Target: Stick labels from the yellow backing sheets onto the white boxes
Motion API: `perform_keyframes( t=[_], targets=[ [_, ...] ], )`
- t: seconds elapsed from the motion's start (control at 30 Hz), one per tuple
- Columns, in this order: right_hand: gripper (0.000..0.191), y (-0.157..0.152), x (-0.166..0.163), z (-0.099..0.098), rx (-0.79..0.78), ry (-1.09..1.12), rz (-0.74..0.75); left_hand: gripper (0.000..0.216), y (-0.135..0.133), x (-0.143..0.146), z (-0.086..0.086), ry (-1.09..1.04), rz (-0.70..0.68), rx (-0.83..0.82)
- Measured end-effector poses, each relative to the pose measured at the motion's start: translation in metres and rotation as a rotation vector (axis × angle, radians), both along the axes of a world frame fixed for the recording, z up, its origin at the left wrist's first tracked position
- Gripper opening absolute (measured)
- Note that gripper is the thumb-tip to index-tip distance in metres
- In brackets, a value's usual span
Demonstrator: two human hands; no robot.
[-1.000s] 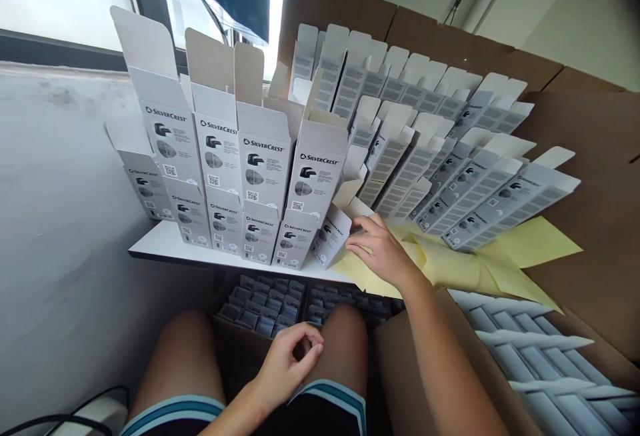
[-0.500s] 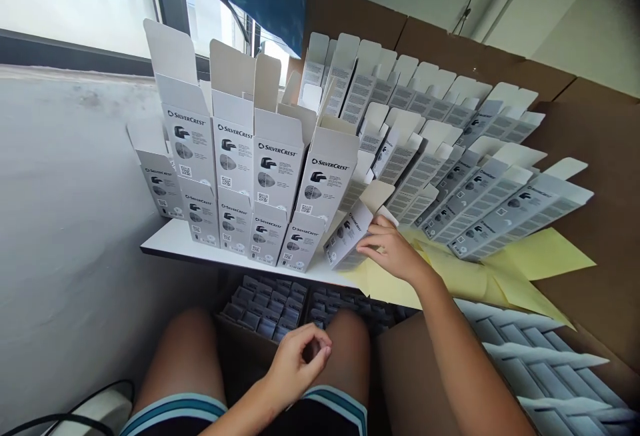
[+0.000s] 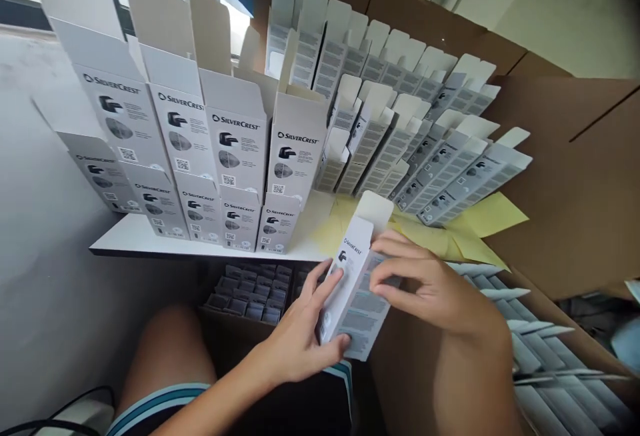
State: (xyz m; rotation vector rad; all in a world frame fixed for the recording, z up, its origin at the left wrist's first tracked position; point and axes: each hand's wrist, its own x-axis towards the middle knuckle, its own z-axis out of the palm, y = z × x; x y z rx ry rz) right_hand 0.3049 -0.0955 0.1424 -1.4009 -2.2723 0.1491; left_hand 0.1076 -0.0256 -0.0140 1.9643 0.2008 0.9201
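Observation:
A white and grey SilverCrest carton (image 3: 356, 289) is held tilted above my lap, its top flap standing up. My left hand (image 3: 310, 329) grips its lower part, thumb on the printed side and fingers along the front. At the upper right edge is my right hand (image 3: 420, 276), fingers curled with thumb and forefinger pressed together; whether they pinch the carton's edge or only rest against it is hidden. Two stacked rows of like cartons (image 3: 240, 149) stand at the left of the white shelf (image 3: 165, 241), top flaps up.
More open cartons (image 3: 400, 136) stand in rows at the back right. Yellow paper (image 3: 490, 216) lies under them on the shelf. Below is a box of packed cartons (image 3: 250, 293); at the right, a big box holds folded cartons (image 3: 555, 356). A cardboard wall (image 3: 565, 176) rises behind.
My right hand has brought the carton off the shelf towards me. My left hand has risen from my lap and taken hold of it. The view has shifted closer to the shelf.

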Motion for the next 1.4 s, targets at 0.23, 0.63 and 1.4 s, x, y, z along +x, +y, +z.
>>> perform_keyframes(
  t=[0.23,0.63,1.4],
  targets=[
    [0.012,-0.022,0.006,-0.028,0.502,0.100,-0.401,0.049,0.015,0.015,0.009,-0.065,-0.050,0.084],
    [0.015,0.000,-0.015,-0.077,0.465,0.610,-0.162,0.047,0.043,0.033,0.003,-0.238,-0.088,0.136],
    [0.020,-0.036,-0.031,-0.036,0.946,-0.376,-0.204,0.032,0.033,0.026,0.064,-0.278,0.020,0.101]
  ],
)
